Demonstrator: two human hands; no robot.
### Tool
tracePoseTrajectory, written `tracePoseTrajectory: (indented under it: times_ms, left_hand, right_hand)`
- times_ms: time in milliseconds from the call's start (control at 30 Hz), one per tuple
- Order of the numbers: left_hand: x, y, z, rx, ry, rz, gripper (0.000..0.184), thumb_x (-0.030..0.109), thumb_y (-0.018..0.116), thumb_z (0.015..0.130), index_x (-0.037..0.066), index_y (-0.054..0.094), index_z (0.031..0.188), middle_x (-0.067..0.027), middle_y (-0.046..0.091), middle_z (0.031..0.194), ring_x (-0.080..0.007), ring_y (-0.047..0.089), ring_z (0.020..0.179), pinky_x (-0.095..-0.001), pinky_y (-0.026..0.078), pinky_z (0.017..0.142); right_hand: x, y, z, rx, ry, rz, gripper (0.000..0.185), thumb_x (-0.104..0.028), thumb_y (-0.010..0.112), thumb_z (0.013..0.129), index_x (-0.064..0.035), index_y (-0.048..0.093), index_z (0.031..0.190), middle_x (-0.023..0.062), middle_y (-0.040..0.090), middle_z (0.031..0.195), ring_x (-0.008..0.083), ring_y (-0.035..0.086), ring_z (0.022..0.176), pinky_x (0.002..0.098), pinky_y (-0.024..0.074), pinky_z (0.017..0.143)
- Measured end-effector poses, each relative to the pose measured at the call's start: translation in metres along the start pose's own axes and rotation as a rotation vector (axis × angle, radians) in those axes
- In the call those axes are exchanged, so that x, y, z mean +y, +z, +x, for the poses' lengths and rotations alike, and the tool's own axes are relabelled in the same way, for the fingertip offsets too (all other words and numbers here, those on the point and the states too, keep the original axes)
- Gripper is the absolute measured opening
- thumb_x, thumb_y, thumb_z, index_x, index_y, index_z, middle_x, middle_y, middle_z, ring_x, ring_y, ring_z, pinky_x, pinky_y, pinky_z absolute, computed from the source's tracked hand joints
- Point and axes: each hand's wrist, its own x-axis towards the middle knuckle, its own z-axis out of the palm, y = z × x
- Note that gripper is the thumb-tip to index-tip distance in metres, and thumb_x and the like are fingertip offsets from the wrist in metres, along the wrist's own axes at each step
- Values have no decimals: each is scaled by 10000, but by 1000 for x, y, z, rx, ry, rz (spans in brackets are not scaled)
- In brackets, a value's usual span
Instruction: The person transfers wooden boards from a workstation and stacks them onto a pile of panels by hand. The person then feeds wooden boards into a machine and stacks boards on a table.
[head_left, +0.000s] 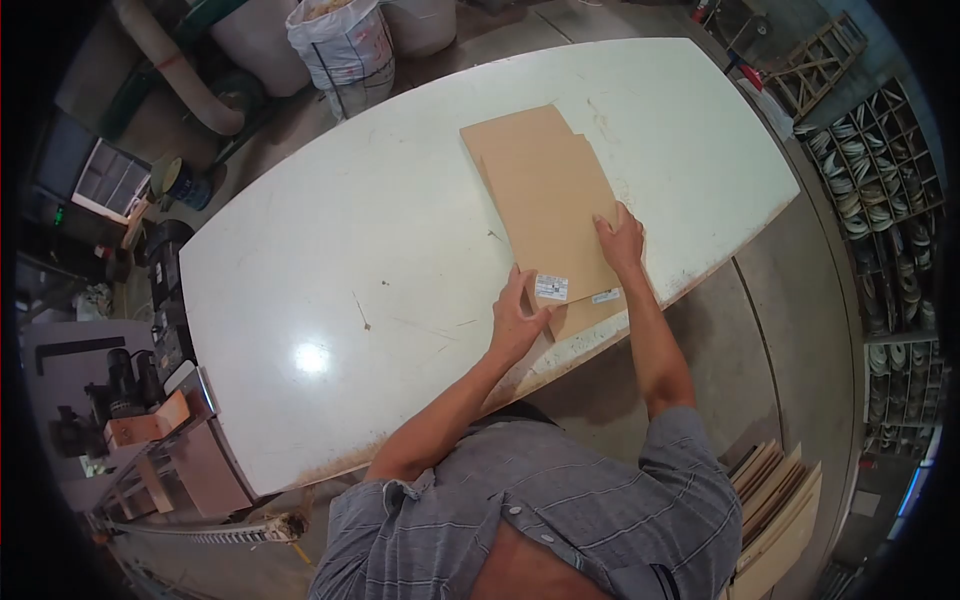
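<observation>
A flat tan board (550,210) lies on top of another tan board (512,122) on the white table, the two out of line with each other. White printed labels show near the front edge: one label (551,288) on the upper board, and part of another label (606,296) on the lower. My left hand (517,325) grips the upper board's near left corner, thumb by the label and fingers along the side. At the right edge, my right hand (622,242) holds the same board with the thumb on its face; some fingertips are hidden.
The white table (300,250) is scratched, with a worn front edge. More boards (775,500) stand upright on the floor at my right. A white sack (345,55) and ducting (185,75) are beyond the table, machinery (130,390) to the left, racks (880,170) to the right.
</observation>
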Motion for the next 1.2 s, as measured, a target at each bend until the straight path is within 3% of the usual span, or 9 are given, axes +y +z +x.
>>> tracePoseTrajectory:
  times_ms: [300, 600, 800, 867, 900, 967, 1033, 1100, 1200]
  left_hand:
    - [9, 8, -6, -118, -113, -29, 748, 226, 761, 826, -41, 464, 1458, -270, 386, 1569, -404, 423, 1440, -437, 363, 1179]
    - [-20, 1, -10, -170, -47, -152, 755, 240, 770, 836, -26, 467, 1474, -162, 472, 1468, -327, 415, 1444, -412, 325, 1203]
    - [-33, -60, -41, -81, -224, -454, 696, 312, 761, 916, -39, 508, 1461, -191, 558, 1442, -269, 549, 1316, -392, 447, 1099]
    - [-39, -95, -71, -56, -253, -471, 619, 298, 739, 949, -31, 539, 1434, -157, 614, 1374, -240, 587, 1250, -375, 471, 1067]
    - [-43, -127, -88, 8, -259, -467, 581, 291, 728, 965, -27, 555, 1420, -140, 642, 1340, -225, 606, 1217, -366, 483, 1052]
    - [-46, -181, -134, 127, -264, -459, 476, 247, 725, 975, -10, 608, 1359, -105, 675, 1285, -182, 639, 1146, -328, 529, 963]
    - [-43, -241, -189, 368, -231, -434, 418, 242, 724, 976, 5, 637, 1309, -95, 687, 1258, -166, 649, 1105, -316, 544, 912]
    - [-65, -307, -252, 717, -202, -212, 397, 222, 732, 965, 18, 647, 1294, -92, 698, 1244, -160, 662, 1070, -316, 551, 890]
    - [-83, -397, -347, 1221, -210, 143, 426, 170, 760, 923, 46, 646, 1315, -83, 711, 1217, -176, 688, 1028, -330, 563, 865]
  right_hand:
    - [2, -2, 4, 53, -67, -92, 530, -376, 671, 943, -106, 576, 1389, 173, 675, 1288, 420, 560, 1235, 552, 440, 1032]
    - [-15, -8, -1, 62, -50, -154, 447, -371, 643, 957, -125, 617, 1329, 164, 699, 1241, 423, 600, 1180, 540, 472, 1000]
    - [-36, -11, -7, 37, -3, -202, 433, -390, 611, 982, -91, 631, 1295, 190, 702, 1224, 447, 627, 1139, 550, 493, 969]
    - [24, 25, 16, 253, -235, -319, 438, -364, 574, 1018, -36, 625, 1303, 211, 692, 1251, 447, 631, 1151, 547, 497, 982]
    - [32, 19, 21, 96, -291, -376, 464, -357, 543, 1049, 7, 610, 1328, 204, 682, 1299, 417, 637, 1180, 530, 499, 1004]
    - [139, 67, 72, 304, -572, -562, 538, -431, 530, 1069, 8, 600, 1372, 188, 648, 1356, 380, 632, 1191, 519, 506, 1001]
    - [85, 47, 50, 266, -158, -510, 650, -518, 527, 1056, 43, 589, 1376, 261, 615, 1388, 418, 622, 1213, 529, 532, 968]
    - [-35, 21, -2, 343, -110, -393, 658, -553, 574, 1020, 44, 662, 1281, 281, 596, 1412, 468, 622, 1205, 560, 543, 968]
    - [-103, 83, -28, 386, -575, -409, 484, -364, 615, 1037, 6, 632, 1348, 245, 614, 1405, 398, 625, 1242, 495, 526, 1027]
